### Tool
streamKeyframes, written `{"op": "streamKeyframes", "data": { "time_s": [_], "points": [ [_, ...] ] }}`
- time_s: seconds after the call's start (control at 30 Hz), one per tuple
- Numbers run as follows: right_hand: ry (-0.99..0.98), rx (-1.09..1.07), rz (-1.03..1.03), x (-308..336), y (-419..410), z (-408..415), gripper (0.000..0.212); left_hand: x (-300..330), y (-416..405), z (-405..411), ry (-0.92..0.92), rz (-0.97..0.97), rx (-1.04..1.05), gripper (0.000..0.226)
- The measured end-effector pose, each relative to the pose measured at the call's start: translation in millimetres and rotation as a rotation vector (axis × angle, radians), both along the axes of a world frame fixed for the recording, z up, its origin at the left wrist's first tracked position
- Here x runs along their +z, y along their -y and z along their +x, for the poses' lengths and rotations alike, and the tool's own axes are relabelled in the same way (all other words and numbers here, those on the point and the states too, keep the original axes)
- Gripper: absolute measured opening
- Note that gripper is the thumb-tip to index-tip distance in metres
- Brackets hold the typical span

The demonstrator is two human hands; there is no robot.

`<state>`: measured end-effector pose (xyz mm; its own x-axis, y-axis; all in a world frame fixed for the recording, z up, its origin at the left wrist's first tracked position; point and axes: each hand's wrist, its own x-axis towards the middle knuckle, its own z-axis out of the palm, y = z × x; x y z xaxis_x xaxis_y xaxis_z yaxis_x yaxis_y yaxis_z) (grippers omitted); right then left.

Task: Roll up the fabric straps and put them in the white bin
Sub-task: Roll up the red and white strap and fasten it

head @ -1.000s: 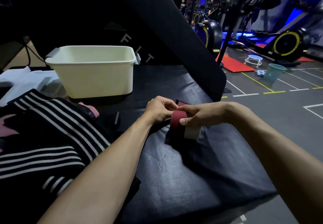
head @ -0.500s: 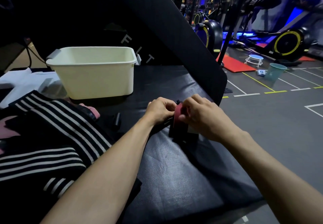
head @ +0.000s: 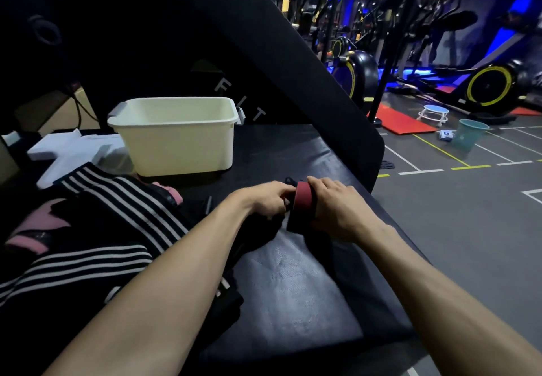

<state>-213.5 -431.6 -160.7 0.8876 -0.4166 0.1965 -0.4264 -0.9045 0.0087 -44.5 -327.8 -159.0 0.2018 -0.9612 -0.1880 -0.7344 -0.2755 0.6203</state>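
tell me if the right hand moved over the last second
Yes. The right hand swung from lying across the red strap roll to gripping it from the near right; the white bin stayed put.

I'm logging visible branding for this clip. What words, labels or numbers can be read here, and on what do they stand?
"F I T": pale letters running diagonally on the slanted black pad, behind the white bin.
White packet on the floor beside the teal bucket: carries a dark mark, too small to read.
Red strap, striped fabric and bin: no text visible.
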Motion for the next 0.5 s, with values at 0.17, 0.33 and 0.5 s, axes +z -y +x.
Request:
{"op": "streamKeyframes", "data": {
  "time_s": [0.17, 0.33, 0.5],
  "points": [
    [0.382, 0.003, 0.544, 7.2, -31.7, -34.0, 0.092, 25.5, -53.8, -18.4, 0.017, -0.041, -0.096, 0.051],
    [0.778, 0.155, 1.100, 10.9, -69.6, -53.0, 0.075, 29.7, -111.1, -46.1, -0.105, -0.449, 0.133, 0.043],
    [0.740, 0.299, 1.338, 12.7, -90.2, -56.0, 0.058, 38.4, -144.8, -74.6, -0.136, -0.655, 0.264, 0.036]
  ]
}}
